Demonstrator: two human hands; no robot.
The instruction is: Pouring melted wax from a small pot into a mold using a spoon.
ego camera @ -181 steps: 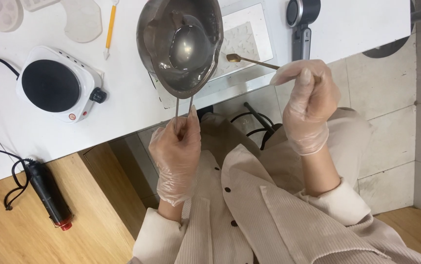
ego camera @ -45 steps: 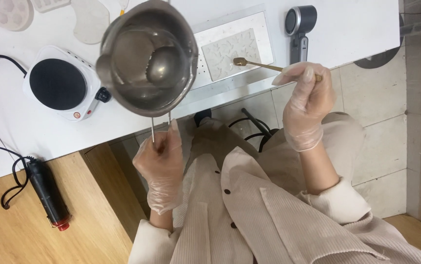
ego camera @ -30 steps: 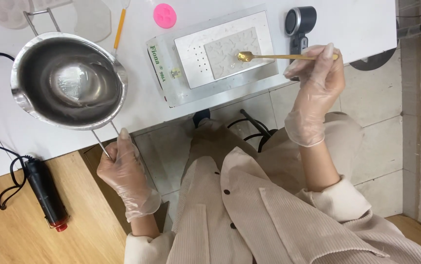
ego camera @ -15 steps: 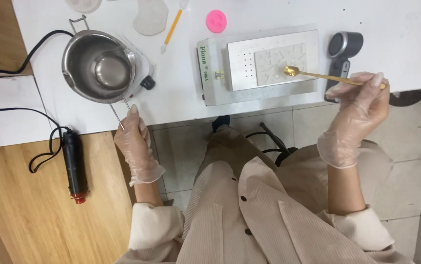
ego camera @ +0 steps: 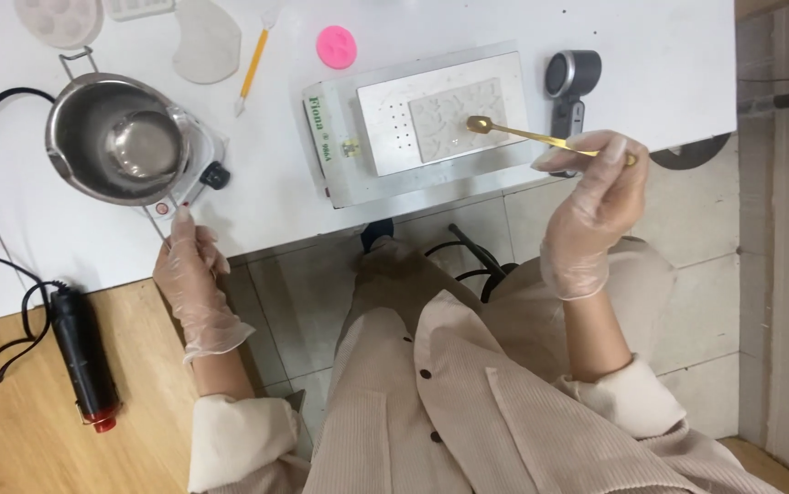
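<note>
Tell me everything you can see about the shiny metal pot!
The metal pot is round, silver and shiny, with a pouring lip on its rim and a thin wire handle sticking out toward the person. It sits upright on a small white hot plate on the white table. Its bottom gleams, and what it holds cannot be told. The gloved left hand rests at the handle's end; its grip is unclear.

View: single head-worn camera, no second view to share with.
Facing: steeply down over the near edge of the white rectangular table (ego camera: 266, 197).
Range: close, about arm's reach.
Frame: table across top; beige-clad lap (ego camera: 468, 402) and floor below.
</note>
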